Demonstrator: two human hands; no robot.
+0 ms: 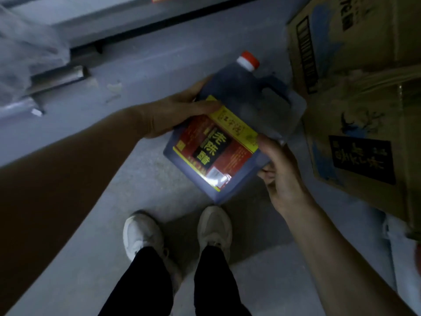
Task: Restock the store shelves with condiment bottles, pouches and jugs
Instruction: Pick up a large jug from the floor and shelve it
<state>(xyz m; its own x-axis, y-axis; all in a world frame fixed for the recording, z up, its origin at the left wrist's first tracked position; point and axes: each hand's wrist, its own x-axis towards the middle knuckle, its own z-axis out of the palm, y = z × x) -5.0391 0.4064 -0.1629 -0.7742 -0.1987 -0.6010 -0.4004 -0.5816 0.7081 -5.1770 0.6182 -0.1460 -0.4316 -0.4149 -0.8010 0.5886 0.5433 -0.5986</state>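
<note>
Dark plastic jug with red cap, held tilted above the grey floor — left hand curled round its upper side, right hand gripping its lower edge. Its handle side hangs just beside the brown cardboard boxes; open floor lies left, toward the grey shelf base. Label: yellow Chinese characters on black — too blurred to read.

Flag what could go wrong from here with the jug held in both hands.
The jug lies tilted over the floor, gripped by the left hand and right hand at its sides, not by its handle; it might slip and land on the shoes below.
The cardboard box stands close on the right; swinging the jug could knock it.
If the orange cap is loose, dark liquid could leak.
</note>
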